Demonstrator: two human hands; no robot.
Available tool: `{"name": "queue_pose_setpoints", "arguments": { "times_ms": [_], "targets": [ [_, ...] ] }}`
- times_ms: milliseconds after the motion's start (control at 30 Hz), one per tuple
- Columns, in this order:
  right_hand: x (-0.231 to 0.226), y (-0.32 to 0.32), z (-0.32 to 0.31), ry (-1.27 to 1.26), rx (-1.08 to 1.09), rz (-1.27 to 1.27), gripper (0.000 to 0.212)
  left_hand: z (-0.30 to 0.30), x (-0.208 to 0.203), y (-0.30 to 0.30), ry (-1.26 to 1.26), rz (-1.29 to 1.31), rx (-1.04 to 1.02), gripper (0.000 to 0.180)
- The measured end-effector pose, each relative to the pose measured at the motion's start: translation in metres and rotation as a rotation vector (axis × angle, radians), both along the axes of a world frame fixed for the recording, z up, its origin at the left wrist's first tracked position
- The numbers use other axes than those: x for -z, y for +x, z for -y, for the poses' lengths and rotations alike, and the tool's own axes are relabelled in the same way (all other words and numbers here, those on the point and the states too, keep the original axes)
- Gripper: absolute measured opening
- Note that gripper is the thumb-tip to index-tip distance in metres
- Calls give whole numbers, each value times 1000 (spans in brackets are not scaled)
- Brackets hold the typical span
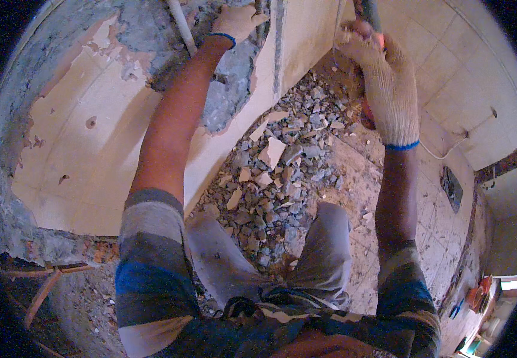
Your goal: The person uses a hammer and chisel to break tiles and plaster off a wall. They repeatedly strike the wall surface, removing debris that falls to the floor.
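A tiled wall [91, 173] with its upper plaster broken away stands over a floor heaped with rubble [276, 173]. The gloved left hand [236, 22] reaches up to the bared patch, fingers curled on a thin rod [260, 24], its top cut off by the frame. The gloved right hand [384, 77] grips a tool handle [369, 15]; its head is out of view.

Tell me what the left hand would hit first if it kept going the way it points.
Most likely the bare grey patch of broken wall. The left hand in its glove already seems to press on it beside a thin pipe, though depth is hard to judge.
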State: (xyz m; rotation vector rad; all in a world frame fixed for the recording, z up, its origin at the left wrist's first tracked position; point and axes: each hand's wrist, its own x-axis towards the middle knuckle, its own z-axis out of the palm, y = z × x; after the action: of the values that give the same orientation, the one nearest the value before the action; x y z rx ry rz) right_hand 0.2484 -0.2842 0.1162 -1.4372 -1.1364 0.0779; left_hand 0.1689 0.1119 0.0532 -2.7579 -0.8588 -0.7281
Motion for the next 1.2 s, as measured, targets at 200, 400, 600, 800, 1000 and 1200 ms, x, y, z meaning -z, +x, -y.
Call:
{"name": "queue_pose_setpoints", "arguments": {
  "times_ms": [200, 400, 600, 800, 1000, 1200],
  "targets": [
    [-9, 19, -72, 203, -41, 182, 30, -4, 9, 6, 49, 94, 59, 68],
    [27, 33, -124, -351, -89, 287, 53, -26, 21, 11, 97, 48, 41, 59],
    [21, 18, -104, -292, 16, 360, 52, -6, 1, 2, 49, -80, 11, 50],
    [-7, 5, -95, 193, 75, 410, 31, 5, -7, 8, -71, 166, 21, 53],
    [3, 23, -135, -211, 139, 534, 47, -9, 1, 15, -97, 114, -23, 55],
    [26, 37, -125, -250, -2, 433, 49, -5, 0, 8, 83, -98, -68, 54]
  ]
}}
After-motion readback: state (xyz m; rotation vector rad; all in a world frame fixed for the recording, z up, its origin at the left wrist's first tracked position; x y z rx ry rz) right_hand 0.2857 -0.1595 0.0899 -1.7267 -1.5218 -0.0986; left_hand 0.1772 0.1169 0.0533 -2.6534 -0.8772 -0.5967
